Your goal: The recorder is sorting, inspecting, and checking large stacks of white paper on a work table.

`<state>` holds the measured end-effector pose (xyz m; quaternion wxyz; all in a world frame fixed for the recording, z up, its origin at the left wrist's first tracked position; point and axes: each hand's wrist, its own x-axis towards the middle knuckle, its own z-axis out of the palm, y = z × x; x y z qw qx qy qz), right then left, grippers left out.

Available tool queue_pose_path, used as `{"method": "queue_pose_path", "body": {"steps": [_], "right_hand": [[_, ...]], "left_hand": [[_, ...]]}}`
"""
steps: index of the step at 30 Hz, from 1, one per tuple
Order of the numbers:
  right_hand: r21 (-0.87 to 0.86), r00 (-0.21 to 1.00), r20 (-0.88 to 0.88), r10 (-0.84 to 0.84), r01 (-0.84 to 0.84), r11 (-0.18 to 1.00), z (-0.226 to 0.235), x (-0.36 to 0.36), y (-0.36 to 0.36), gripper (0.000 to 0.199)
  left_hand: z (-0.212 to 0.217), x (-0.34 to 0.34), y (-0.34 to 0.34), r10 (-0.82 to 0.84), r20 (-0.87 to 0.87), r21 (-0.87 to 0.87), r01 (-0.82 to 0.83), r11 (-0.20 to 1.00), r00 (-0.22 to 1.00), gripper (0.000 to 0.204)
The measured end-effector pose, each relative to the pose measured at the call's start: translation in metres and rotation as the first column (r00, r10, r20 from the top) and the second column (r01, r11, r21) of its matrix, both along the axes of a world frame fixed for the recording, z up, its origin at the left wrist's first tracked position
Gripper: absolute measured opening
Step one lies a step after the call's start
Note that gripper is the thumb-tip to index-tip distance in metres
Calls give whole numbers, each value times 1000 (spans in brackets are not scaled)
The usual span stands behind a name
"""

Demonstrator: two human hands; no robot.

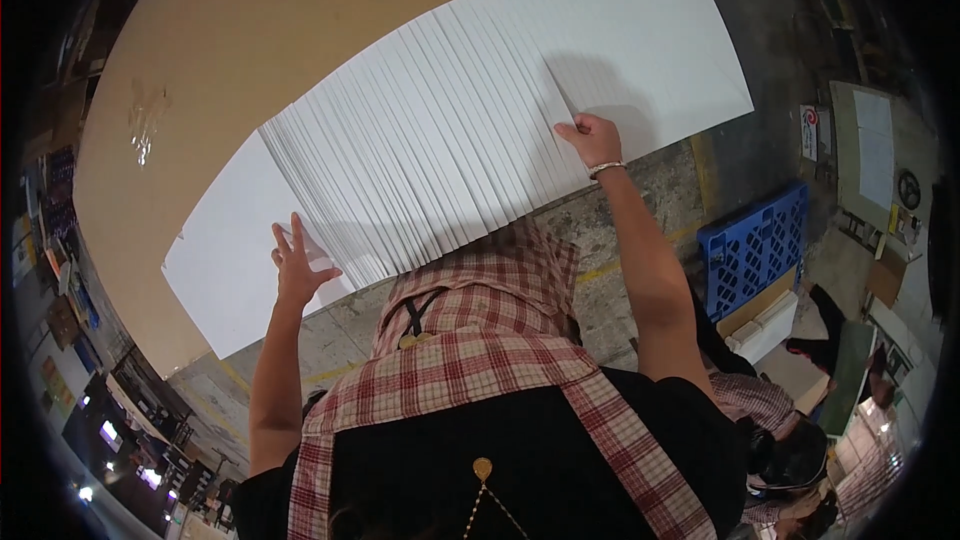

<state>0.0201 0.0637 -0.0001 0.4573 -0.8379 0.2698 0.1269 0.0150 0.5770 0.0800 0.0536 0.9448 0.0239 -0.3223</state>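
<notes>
A long stack of white sheets [440, 130], fanned out so that many edges show as narrow strips, lies across a brown board surface. My left hand [297, 265] rests with fingers spread on the left part of the fan, close to its near edge. Toward the right, my right hand [594, 140] has its fingers curled and its thumb against the edge of one sheet, gripping it. That edge is slightly lifted and casts a shadow. Whether the right fingers hold one sheet or more cannot be made out.
The brown board surface [190, 170] extends beyond and left of the sheets. Right of me, a blue plastic pallet [755, 250] stands tilted on the concrete floor. A co-worker in a checked garment [750, 405] is at the lower right, near pale stacked material [765, 330].
</notes>
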Motion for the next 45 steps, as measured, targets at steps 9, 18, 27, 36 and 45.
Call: {"method": "queue_pose_path", "body": {"steps": [9,18,27,36,45], "right_hand": [[328,129,-134,-983,941,78,-39,-92,72,45],[637,60,-422,-904,730,-249,-15,-51,132,44],[366,188,230,-955,892,264,-14,-90,119,35],[-753,944,294,149,133,645,-12,-67,87,37],[-695,930,360,78,211,688,-28,-59,44,33]], "left_hand": [[-20,172,-99,-266,614,-269,514,814,743,64],[-62,227,-205,-456,437,9,503,864,775,67],[-39,231,-137,-414,509,-129,542,831,755,79],[-11,33,5,-240,-93,154,252,955,966,126],[-29,3,-20,-135,12,-4,135,991,991,131]]}}
